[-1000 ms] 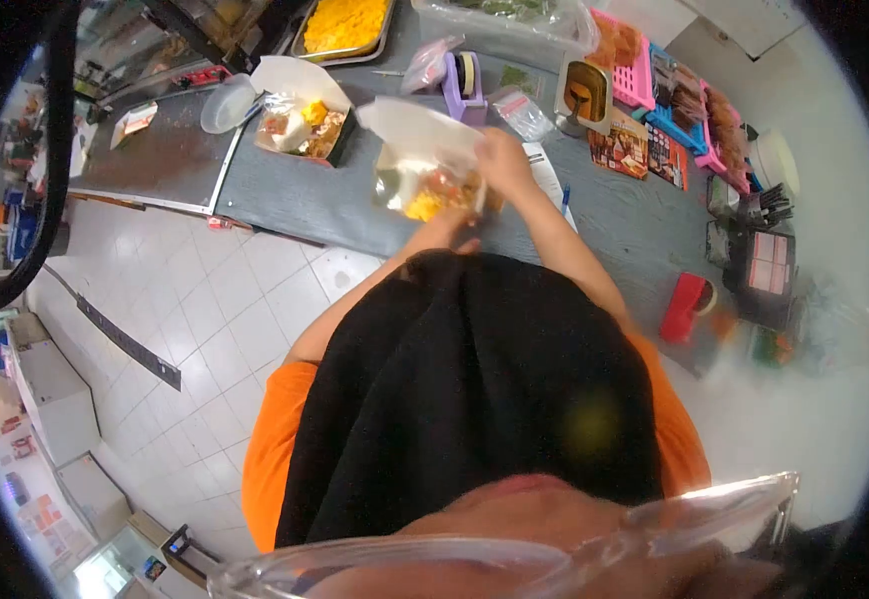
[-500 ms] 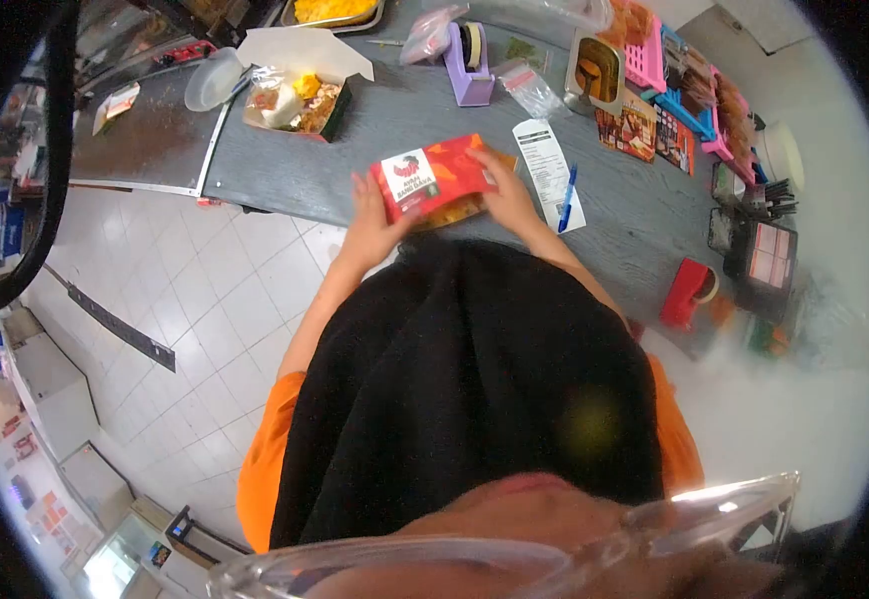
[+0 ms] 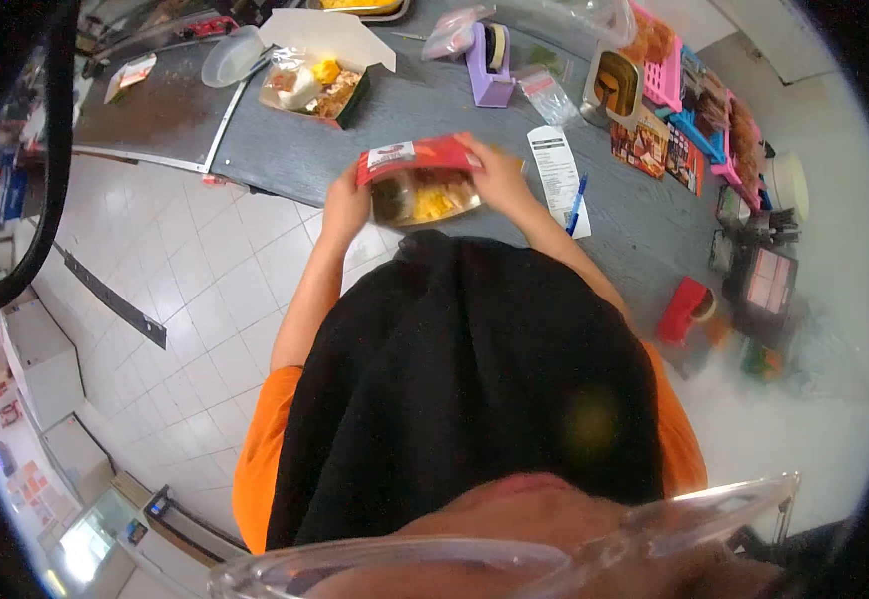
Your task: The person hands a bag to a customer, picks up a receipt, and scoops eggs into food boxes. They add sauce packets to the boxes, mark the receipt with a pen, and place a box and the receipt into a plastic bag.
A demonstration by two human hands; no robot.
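Observation:
A red printed food box (image 3: 418, 152) is held in front of me at the table's near edge, its lid raised. Inside the box sit yellow food (image 3: 441, 202) and a dark, rounded item at the left that I cannot make out. My left hand (image 3: 346, 205) is wrapped round the box's left side by the lid's corner. At the opposite side my right hand (image 3: 499, 178) grips the lid's right end, fingers on the red card. The fingertips are partly hidden behind the lid.
Beyond stands another open food box (image 3: 339, 108) with rice and yellow food. A purple tape dispenser (image 3: 491, 85), receipt (image 3: 556, 170) and blue pen (image 3: 577, 203) lie rightward, with a metal container (image 3: 614, 85), pink baskets (image 3: 666, 70) and a red tape dispenser (image 3: 681, 311) farther right.
The box's lid has tilted up and away, so the food inside now shows. My left hand has slid from the lid's top to the left side. The whole view has shifted slightly.

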